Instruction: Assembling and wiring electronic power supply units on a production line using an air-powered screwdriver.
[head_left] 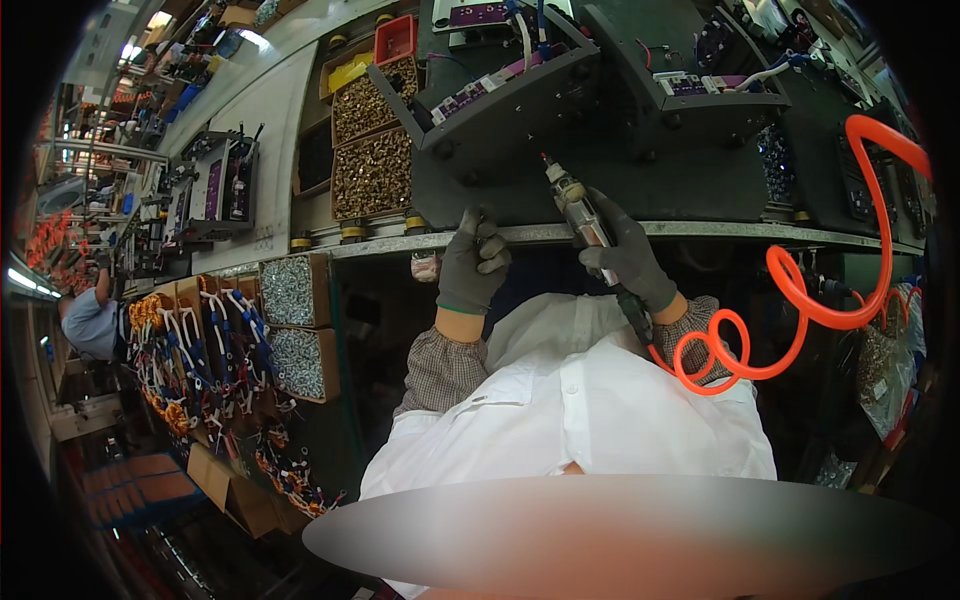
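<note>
Dark table | driver over its near edge, firmly gripped in our right hand, long axis slanting far-left toward the grey housing | our left hand, farther off, half-curled; we cannot tell its contents

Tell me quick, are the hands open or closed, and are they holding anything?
Left hand: fingers curled; can't tell if it's closed on something small.
Right hand: closed, holding a handheld tool.
</note>
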